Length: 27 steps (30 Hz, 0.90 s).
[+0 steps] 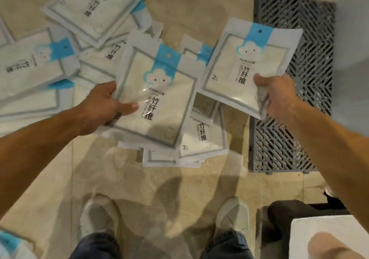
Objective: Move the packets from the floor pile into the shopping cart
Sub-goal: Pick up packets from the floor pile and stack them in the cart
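Two grey shoes (232, 216) at 6 o'clock, standing on beige floor (179, 182). Left hand (103, 107) at 9 o'clock grips stack of packets (159, 107), thumb on top of front packet, fingers underneath. Right hand (277, 97) at 3 o'clock pinches single packet (245, 63) at its lower corner, held above floor. Floor pile (65, 45) spreads from 10 to 12 o'clock, some packets under the held ones. Grey plastic grid (295, 39) lies at 2 o'clock, beside pile. Shopping cart not visible.

Bare forearms, dark blue jeans (95, 245), seemingly pale grey shoes (232, 215).
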Each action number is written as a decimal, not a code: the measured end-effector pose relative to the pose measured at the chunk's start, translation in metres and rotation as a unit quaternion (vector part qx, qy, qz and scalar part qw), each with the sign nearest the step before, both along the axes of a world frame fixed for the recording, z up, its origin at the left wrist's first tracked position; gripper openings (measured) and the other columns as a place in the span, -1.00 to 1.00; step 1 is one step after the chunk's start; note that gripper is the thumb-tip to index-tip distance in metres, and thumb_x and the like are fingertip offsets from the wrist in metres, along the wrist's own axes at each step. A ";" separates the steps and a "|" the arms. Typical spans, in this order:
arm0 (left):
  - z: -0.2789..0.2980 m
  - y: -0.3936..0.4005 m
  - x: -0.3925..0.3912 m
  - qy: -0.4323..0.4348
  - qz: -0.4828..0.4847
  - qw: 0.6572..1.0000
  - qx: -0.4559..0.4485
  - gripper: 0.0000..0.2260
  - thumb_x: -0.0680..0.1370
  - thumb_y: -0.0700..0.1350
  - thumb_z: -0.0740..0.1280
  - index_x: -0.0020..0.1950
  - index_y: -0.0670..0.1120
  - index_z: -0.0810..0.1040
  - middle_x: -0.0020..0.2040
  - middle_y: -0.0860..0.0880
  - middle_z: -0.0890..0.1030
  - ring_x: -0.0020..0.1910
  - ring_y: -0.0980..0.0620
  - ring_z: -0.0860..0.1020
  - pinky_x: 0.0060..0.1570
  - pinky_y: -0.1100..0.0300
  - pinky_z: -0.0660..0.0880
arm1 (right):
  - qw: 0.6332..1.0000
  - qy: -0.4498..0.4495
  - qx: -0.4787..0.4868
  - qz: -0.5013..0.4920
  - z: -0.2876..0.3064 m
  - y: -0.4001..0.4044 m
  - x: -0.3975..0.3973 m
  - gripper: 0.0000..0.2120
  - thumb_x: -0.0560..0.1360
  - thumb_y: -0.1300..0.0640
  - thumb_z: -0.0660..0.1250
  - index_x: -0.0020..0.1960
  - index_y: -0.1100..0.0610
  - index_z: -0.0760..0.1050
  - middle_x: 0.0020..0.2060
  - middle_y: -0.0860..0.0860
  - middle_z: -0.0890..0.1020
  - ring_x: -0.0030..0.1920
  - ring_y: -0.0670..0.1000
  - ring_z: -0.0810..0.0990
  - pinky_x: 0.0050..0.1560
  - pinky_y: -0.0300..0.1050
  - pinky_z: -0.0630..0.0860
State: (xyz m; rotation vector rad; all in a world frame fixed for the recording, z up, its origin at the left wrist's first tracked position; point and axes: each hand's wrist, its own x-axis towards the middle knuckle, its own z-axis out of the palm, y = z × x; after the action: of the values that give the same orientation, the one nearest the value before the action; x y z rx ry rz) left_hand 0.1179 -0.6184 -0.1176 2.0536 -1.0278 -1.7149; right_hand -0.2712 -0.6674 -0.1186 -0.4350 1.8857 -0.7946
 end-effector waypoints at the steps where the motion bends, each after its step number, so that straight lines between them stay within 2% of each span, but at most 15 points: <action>1: 0.014 -0.004 0.005 -0.002 0.017 1.000 0.002 -0.78 0.44 -0.20 0.56 -0.05 -0.07 0.56 -0.42 0.05 0.56 -0.53 0.14 0.46 -0.50 0.25 0.36 | 1.000 -0.005 -0.002 0.011 0.018 -0.002 0.001 -0.60 0.50 0.35 0.47 0.31 0.17 0.55 0.08 0.05 0.75 0.05 0.11 0.75 0.09 0.09 0.69; 3: 0.049 -0.013 0.016 -0.003 0.053 0.999 -0.006 -0.79 0.45 -0.21 0.56 -0.03 -0.09 0.56 -0.37 -0.01 0.58 -0.47 0.06 0.47 -0.50 0.24 0.34 | 0.999 -0.014 -0.003 0.030 0.057 -0.010 0.008 -0.59 0.49 0.35 0.47 0.32 0.21 0.55 0.08 0.06 0.75 0.06 0.12 0.75 0.05 0.05 0.70; 4: 0.069 -0.018 0.022 0.004 0.077 0.997 -0.011 -0.79 0.44 -0.21 0.56 -0.01 -0.09 0.58 -0.30 -0.05 0.63 -0.37 -0.02 0.53 -0.44 0.21 0.37 | 0.999 -0.020 -0.002 0.038 0.078 -0.014 0.012 -0.62 0.49 0.35 0.47 0.28 0.20 0.57 0.07 0.06 0.75 0.05 0.12 0.75 0.02 0.03 0.70; 6: 0.118 -0.029 0.035 0.018 0.120 0.992 -0.022 -0.73 0.37 -0.17 0.61 -0.01 -0.10 0.63 -0.09 -0.20 0.70 -0.13 -0.14 0.58 -0.22 0.08 0.44 | 0.998 -0.030 -0.003 0.059 0.128 -0.021 0.022 -0.71 0.50 0.36 0.45 0.18 0.17 0.60 0.03 0.06 0.76 0.02 0.11 0.76 0.02 0.03 0.70; 8: 0.172 -0.040 0.053 0.026 0.149 0.988 -0.031 -0.54 0.19 -0.09 0.68 -0.01 -0.16 0.64 0.05 -0.35 0.67 -0.05 -0.18 0.56 -0.05 -0.06 0.46 | 0.995 -0.036 -0.016 0.093 0.183 -0.029 0.033 -0.70 0.50 0.36 0.45 0.20 0.18 0.61 0.04 0.06 0.76 0.05 0.12 0.75 0.10 0.07 0.67; 9: 0.200 -0.045 0.062 0.033 0.162 0.985 -0.039 -0.50 0.15 -0.08 0.69 0.01 -0.17 0.64 0.08 -0.36 0.66 -0.02 -0.20 0.58 0.03 -0.13 0.47 | 0.993 -0.040 -0.021 0.105 0.215 -0.033 0.041 -0.68 0.50 0.37 0.44 0.23 0.19 0.60 0.05 0.07 0.76 0.06 0.13 0.75 0.12 0.07 0.66; 11: 0.261 -0.055 0.080 0.044 0.184 0.980 -0.061 -0.59 0.23 -0.18 0.65 0.03 -0.16 0.66 0.06 -0.28 0.70 0.03 -0.23 0.64 0.17 -0.22 0.53 | 0.991 -0.049 -0.033 0.117 0.277 -0.041 0.058 -0.67 0.50 0.37 0.44 0.25 0.22 0.59 0.07 0.11 0.75 0.04 0.17 0.75 0.01 0.03 0.69; 13: 0.326 -0.062 0.096 0.055 0.204 0.974 -0.084 -0.65 0.33 -0.27 0.58 0.09 -0.15 0.66 0.06 -0.22 0.72 0.04 -0.22 0.67 0.14 -0.18 0.60 | 0.989 -0.052 -0.038 0.130 0.343 -0.047 0.081 -0.72 0.48 0.34 0.48 0.19 0.26 0.62 0.08 0.22 0.73 0.00 0.31 0.73 -0.07 0.12 0.72; 14: 0.359 -0.064 0.106 0.058 0.210 0.971 -0.097 -0.66 0.37 -0.29 0.55 0.13 -0.16 0.65 0.06 -0.21 0.72 0.05 -0.23 0.68 0.07 -0.12 0.64 | 0.988 -0.056 -0.043 0.138 0.377 -0.050 0.094 -0.74 0.47 0.32 0.50 0.16 0.26 0.62 0.07 0.25 0.73 0.02 0.36 0.71 0.03 0.24 0.69; 16: 0.425 -0.063 0.125 0.061 0.217 0.966 -0.122 -0.64 0.39 -0.30 0.54 0.17 -0.18 0.64 0.04 -0.20 0.72 0.04 -0.23 0.69 -0.05 -0.02 0.68 | 0.984 -0.065 -0.056 0.156 0.448 -0.054 0.121 -0.74 0.47 0.33 0.50 0.15 0.24 0.61 0.02 0.18 0.75 0.05 0.26 0.73 0.24 0.29 0.60; 19: 0.529 -0.049 0.153 0.068 0.236 0.958 -0.146 -0.66 0.41 -0.33 0.52 0.16 -0.19 0.63 -0.02 -0.19 0.74 -0.11 -0.16 0.72 -0.25 0.05 0.69 | 0.975 -0.071 -0.075 0.197 0.555 -0.050 0.162 -0.74 0.49 0.32 0.47 0.17 0.25 0.59 -0.02 0.14 0.77 0.03 0.17 0.73 0.18 0.22 0.64; 20: 0.564 -0.042 0.162 0.071 0.240 0.956 -0.152 -0.67 0.42 -0.34 0.52 0.17 -0.20 0.62 -0.02 -0.19 0.73 -0.10 -0.17 0.72 -0.24 0.04 0.69 | 0.971 -0.077 -0.084 0.208 0.590 -0.046 0.175 -0.74 0.51 0.33 0.45 0.18 0.27 0.58 -0.02 0.14 0.77 0.00 0.16 0.75 0.08 0.13 0.68; 22: 0.632 -0.023 0.180 0.069 0.248 0.952 -0.167 -0.63 0.40 -0.34 0.53 0.19 -0.23 0.61 0.02 -0.22 0.72 -0.01 -0.23 0.70 -0.04 -0.09 0.67 | 0.965 -0.086 -0.101 0.226 0.664 -0.032 0.202 -0.79 0.53 0.34 0.43 0.15 0.26 0.56 -0.06 0.09 0.77 -0.06 0.09 0.76 -0.05 -0.02 0.67; 24: 0.696 0.004 0.200 0.070 0.254 0.948 -0.180 -0.59 0.37 -0.32 0.56 0.20 -0.24 0.60 0.04 -0.22 0.72 0.08 -0.29 0.67 0.16 -0.24 0.58 | 0.961 -0.088 -0.103 0.241 0.730 -0.012 0.227 -0.85 0.53 0.32 0.43 0.09 0.25 0.57 -0.11 0.05 0.78 -0.05 0.08 0.73 0.07 0.01 0.65; 27: 0.776 0.044 0.231 0.065 0.281 0.935 -0.208 -0.61 0.39 -0.34 0.54 0.19 -0.24 0.60 0.01 -0.19 0.73 0.08 -0.30 0.67 0.13 -0.21 0.60 | 0.953 -0.104 -0.114 0.260 0.810 0.016 0.265 -0.88 0.52 0.35 0.44 0.04 0.26 0.59 -0.04 0.13 0.77 0.00 0.17 0.67 0.14 0.07 0.58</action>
State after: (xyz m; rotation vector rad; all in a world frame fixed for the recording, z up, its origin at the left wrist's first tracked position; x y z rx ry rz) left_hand 0.3490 -0.5742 0.6587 1.7098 -0.6055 -1.1969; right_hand -0.0063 -0.6510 0.6911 -0.9119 1.3953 -0.6673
